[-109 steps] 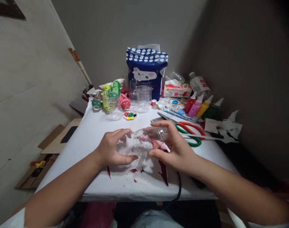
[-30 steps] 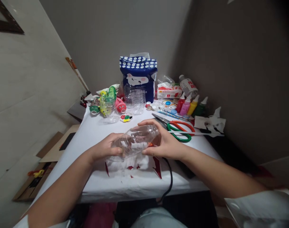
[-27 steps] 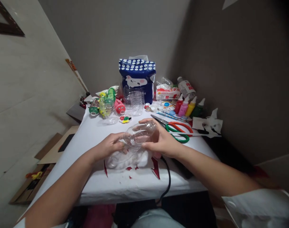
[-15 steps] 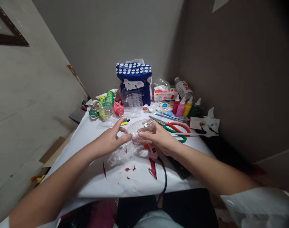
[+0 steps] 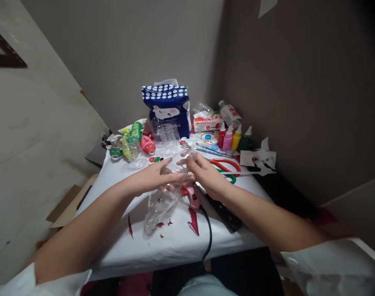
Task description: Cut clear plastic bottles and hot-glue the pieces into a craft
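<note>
A clear plastic bottle (image 5: 162, 205) is held above the near part of the table, its narrow end pointing down toward me; clear plastic also shows between my hands, and I cannot tell if it is one piece. My left hand (image 5: 155, 176) has its fingers curled round the plastic from the left. My right hand (image 5: 202, 170) grips the plastic from the right, with thumb and fingers near its upper end. Below the hands lies a pink glue gun (image 5: 193, 198) with a black cord. Red scraps (image 5: 193, 222) lie on the white table cover (image 5: 113, 242).
Scissors (image 5: 228, 165) with orange and green handles lie right of my hands, near a black-handled knife (image 5: 226, 216). Paint bottles (image 5: 227, 140), brushes (image 5: 213, 152) and a blue bag (image 5: 169, 105) stand or lie behind. Painted bottle figures (image 5: 134, 135) sit back left.
My hands have drawn closer together, and the left has moved right. The plastic bottle has turned so its lower end points more steeply toward me. The whole view has shifted slightly.
</note>
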`<state>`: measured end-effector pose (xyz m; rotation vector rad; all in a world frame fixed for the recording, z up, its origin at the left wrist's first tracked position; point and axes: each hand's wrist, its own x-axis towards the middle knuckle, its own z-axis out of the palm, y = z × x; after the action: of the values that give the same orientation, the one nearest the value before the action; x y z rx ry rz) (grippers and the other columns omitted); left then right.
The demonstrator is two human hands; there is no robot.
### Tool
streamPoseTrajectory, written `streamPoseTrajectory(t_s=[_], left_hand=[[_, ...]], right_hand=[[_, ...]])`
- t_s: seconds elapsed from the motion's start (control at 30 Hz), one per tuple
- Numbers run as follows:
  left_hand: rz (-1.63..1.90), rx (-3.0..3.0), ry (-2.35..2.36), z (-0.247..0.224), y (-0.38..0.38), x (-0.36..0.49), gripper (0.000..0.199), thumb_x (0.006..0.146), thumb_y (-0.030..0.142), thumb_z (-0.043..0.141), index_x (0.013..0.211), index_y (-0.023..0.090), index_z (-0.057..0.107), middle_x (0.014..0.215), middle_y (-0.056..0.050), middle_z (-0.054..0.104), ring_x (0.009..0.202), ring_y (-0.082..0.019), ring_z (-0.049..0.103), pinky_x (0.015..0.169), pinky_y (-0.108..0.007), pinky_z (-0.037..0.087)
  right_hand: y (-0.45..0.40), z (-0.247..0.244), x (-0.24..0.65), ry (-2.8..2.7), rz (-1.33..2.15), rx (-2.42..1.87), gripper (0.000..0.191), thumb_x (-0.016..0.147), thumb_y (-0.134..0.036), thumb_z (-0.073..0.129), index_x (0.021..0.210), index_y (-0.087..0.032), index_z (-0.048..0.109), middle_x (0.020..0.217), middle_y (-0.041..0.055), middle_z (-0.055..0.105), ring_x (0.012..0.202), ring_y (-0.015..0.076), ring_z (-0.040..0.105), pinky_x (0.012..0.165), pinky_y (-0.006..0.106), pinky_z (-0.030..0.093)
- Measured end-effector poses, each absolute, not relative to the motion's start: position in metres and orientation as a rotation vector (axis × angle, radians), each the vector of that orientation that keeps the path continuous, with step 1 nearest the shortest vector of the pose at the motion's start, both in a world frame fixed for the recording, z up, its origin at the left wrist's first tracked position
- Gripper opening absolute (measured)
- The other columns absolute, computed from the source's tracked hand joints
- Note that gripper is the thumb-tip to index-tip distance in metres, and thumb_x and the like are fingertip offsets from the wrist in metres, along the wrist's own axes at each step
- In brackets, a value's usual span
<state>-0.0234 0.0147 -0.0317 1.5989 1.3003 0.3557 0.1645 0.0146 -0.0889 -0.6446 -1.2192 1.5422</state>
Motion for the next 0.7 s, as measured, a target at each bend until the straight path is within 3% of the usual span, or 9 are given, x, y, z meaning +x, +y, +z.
streamPoseTrajectory(t_s=[0.13, 0.33, 0.5, 0.7], left_hand=[[0.345, 1.417, 1.092, -0.035, 0.023, -0.025, 0.071, 0.076, 0.062, 0.068, 0.129, 0.017, 0.053, 0.103, -0.012, 0.069, 0.078, -0.024, 0.071, 0.067, -0.036, 0.056], [0.327, 1.29, 0.917, -0.037, 0.032, -0.023, 0.06, 0.075, 0.071, 0.062, 0.092, 0.014, 0.067, 0.092, -0.012, 0.071, 0.071, -0.021, 0.068, 0.064, -0.032, 0.054], [0.323, 1.256, 0.872, -0.03, 0.032, -0.011, 0.057, 0.074, 0.067, 0.068, 0.096, 0.014, 0.067, 0.084, -0.011, 0.071, 0.066, -0.02, 0.066, 0.059, -0.03, 0.051], [0.327, 1.178, 0.817, -0.03, 0.037, -0.006, 0.058, 0.078, 0.061, 0.065, 0.118, 0.019, 0.06, 0.082, -0.007, 0.071, 0.059, -0.019, 0.065, 0.056, -0.03, 0.049]], right_hand=[[0.019, -0.082, 0.171, -1.237, 1.498, -0.649, 0.047, 0.078, -0.061, 0.068, 0.104, -0.024, 0.057, 0.105, 0.0041, 0.063, 0.094, 0.0185, 0.061, 0.073, 0.031, 0.053], [0.022, -0.078, 0.174, -1.248, 1.394, -0.618, 0.041, 0.08, -0.059, 0.067, 0.094, -0.022, 0.056, 0.087, -0.0003, 0.059, 0.081, 0.0157, 0.058, 0.077, 0.032, 0.047], [0.023, -0.076, 0.177, -1.296, 1.285, -0.676, 0.039, 0.084, -0.06, 0.06, 0.088, -0.023, 0.05, 0.082, -0.0022, 0.052, 0.077, 0.0152, 0.053, 0.073, 0.03, 0.044], [0.025, -0.074, 0.18, -1.36, 1.154, -0.781, 0.04, 0.089, -0.064, 0.049, 0.091, -0.024, 0.047, 0.087, -0.0007, 0.051, 0.082, 0.0172, 0.052, 0.078, 0.031, 0.044]])
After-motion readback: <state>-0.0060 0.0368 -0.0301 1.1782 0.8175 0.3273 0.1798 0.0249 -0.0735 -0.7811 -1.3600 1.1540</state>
